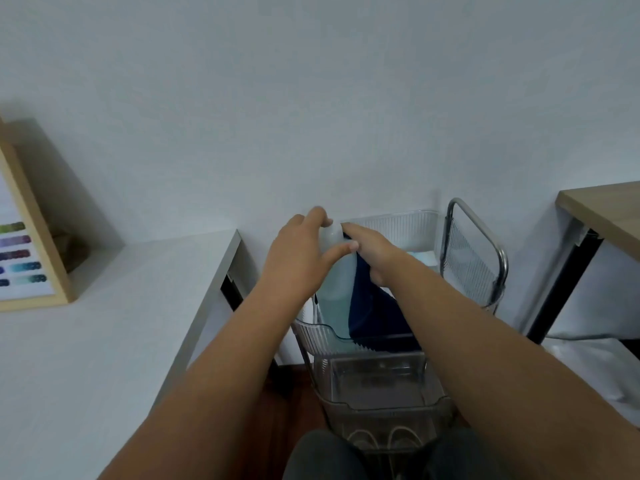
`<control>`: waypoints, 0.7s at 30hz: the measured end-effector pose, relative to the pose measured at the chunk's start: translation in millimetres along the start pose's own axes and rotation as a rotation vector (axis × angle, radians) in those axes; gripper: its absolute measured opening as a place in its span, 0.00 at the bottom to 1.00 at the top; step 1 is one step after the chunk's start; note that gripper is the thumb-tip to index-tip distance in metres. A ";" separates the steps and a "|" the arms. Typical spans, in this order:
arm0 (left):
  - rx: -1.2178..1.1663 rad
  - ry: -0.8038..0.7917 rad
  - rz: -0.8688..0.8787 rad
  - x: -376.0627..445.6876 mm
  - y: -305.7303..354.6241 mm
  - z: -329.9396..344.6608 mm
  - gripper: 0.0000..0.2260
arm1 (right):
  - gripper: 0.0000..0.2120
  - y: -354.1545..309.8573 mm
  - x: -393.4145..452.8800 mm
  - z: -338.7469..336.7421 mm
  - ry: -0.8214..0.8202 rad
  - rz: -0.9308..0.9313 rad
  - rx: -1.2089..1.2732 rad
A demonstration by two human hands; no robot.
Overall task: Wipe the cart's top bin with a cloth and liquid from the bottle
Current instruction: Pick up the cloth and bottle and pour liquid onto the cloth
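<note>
You are holding both hands together over the cart's top bin (313,336), a clear ribbed container between the white tabletop (104,323) on your left and the wooden tabletop (602,209) on your right. Your left hand (301,258) is wrapping around the upper part of the bottle (337,282); the fingers (317,216) are curling over its far side near the rounded white top, and the thumb (341,249) is pressing across its near side. The bottle is standing roughly upright, its translucent body showing pale bluish liquid, and its lower part is reaching down inside the bin just below your left fingers.

Your right hand (372,251) is lying just beside the bottle, touching it near the top, with its fingers bending downward into the dark blue cloth (374,313). The cloth is hanging below those fingers and draping into the bin, against the right side of the bottle. How firmly the right fingers are closing on the cloth is partly hidden by the back of the hand, though they are appearing to be gripping it.

Beyond your fingers, the far wall of the bin is standing against the white wall, and the cart's metal handle (481,237) is rising to the right of your right hand. Below your hands, a lower clear bin (381,382) is sitting under the top one. A framed picture (31,237) is leaning on the white tabletop, well apart to the left of your left fingers.
</note>
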State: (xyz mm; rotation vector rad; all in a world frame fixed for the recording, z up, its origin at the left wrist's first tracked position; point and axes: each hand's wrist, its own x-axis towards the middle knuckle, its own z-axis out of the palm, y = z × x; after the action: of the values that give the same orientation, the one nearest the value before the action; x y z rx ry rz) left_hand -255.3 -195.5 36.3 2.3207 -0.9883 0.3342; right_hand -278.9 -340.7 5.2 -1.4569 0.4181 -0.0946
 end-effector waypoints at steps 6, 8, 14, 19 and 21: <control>-0.218 -0.136 -0.031 6.8 0.6 -0.7 0.13 | 0.16 30.9 -41.5 20.2 0.300 -0.121 0.304; -0.242 -0.176 -0.012 7.8 -6.9 -4.7 0.12 | 0.11 40.8 -52.6 26.5 0.368 -0.261 0.252; -0.087 0.108 -0.009 5.0 -7.4 -0.2 0.12 | 0.18 58.5 -54.4 48.7 0.382 -0.487 0.116; -0.292 0.028 -0.080 5.9 -16.3 -8.7 0.10 | 0.15 31.0 -26.5 39.5 0.343 -0.439 0.035; -0.339 -0.003 -0.063 5.3 -19.5 -10.1 0.10 | 0.14 16.5 -12.9 29.8 0.254 -0.355 0.015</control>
State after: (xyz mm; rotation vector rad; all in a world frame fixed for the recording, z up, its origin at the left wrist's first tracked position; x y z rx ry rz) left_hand -237.6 -181.7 38.5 2.0389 -0.8945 0.1250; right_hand -284.0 -306.6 -6.4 -1.4971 0.3580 -0.5706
